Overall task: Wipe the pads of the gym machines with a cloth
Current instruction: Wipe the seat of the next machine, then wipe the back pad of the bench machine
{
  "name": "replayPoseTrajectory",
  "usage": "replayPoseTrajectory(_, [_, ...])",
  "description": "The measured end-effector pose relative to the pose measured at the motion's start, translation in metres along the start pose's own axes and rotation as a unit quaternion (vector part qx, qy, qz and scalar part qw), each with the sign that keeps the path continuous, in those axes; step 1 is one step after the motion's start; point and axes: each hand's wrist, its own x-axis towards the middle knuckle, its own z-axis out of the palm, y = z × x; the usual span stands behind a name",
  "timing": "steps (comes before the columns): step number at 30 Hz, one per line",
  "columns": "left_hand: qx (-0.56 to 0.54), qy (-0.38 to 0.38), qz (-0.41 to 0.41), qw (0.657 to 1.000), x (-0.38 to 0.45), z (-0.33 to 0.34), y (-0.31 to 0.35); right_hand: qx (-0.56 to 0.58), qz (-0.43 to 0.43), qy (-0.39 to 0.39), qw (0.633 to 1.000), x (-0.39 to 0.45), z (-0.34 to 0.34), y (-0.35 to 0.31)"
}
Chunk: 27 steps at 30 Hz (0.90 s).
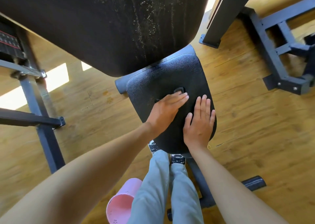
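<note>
Seat pad (170,74): black, textured, rounded; centre of view, on a dark frame above the wood floor (247,121). A small dark item (179,89) sits on the seat pad at the left fingertips; what it is cannot be told.

Left hand (166,111): flat on the seat pad's left half, fingers straight and together, pointing toward the pad's middle, gripping nothing visible. Slightly blurred.

Right hand (199,123): flat on the seat pad's right half, just beside the left hand, fingers straight and lightly spread, holding nothing.

Cloth: not discernible; whether any lies under the left palm cannot be told.

Back pad (102,22): large, black, above the seat pad, overlapping its far edge; pale streaks and specks run down its right part.

Legs (163,189): grey trousers, below the seat pad; dark shoes (178,159) at the pad's near edge.

Basket (121,205): pink, perforated, on the floor below and left of the seat pad, beside the left leg.

Weight stack (10,43): far left of the seat pad, with grey frame bars (46,135) below it.

Second frame (279,53): dark steel, right and above the seat pad.
</note>
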Motion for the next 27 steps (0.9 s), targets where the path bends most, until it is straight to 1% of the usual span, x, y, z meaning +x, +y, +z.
replayPoseTrajectory(3, [-0.014, 0.003, -0.015, 1.000, -0.027, 0.006, 0.006, -0.006, -0.013, -0.017, 1.000, 0.000, -0.004, 0.004])
replayPoseTrajectory(9, [0.005, -0.053, -0.009, 0.999, -0.077, 0.000, 0.027, -0.017, -0.029, -0.060, 0.998, 0.002, -0.015, 0.007])
replayPoseTrajectory(13, [-0.012, -0.054, -0.074, 0.996, -0.067, -0.015, 0.040, -0.033, -0.026, -0.102, 0.994, 0.005, -0.028, 0.002])
replayPoseTrajectory(16, [-0.013, -0.028, -0.120, 0.992, -0.052, -0.034, 0.053, -0.037, -0.044, -0.131, 0.990, 0.011, -0.046, -0.006])
replayPoseTrajectory(19, [-0.014, 0.007, -0.130, 0.991, -0.037, -0.053, 0.070, -0.013, -0.070, -0.137, 0.988, 0.021, -0.074, -0.019])
replayPoseTrajectory(21, [-0.026, 0.032, -0.136, 0.990, -0.025, -0.066, 0.084, 0.008, -0.090, -0.130, 0.987, 0.031, -0.093, -0.027])
replayPoseTrajectory(23, [-0.035, 0.051, -0.147, 0.987, -0.017, -0.082, 0.099, 0.033, -0.093, -0.118, 0.988, 0.037, -0.112, -0.034])
replayPoseTrajectory(27, [-0.034, 0.083, -0.149, 0.985, -0.007, -0.112, 0.121, 0.092, -0.092, -0.072, 0.989, 0.039, -0.150, -0.050])
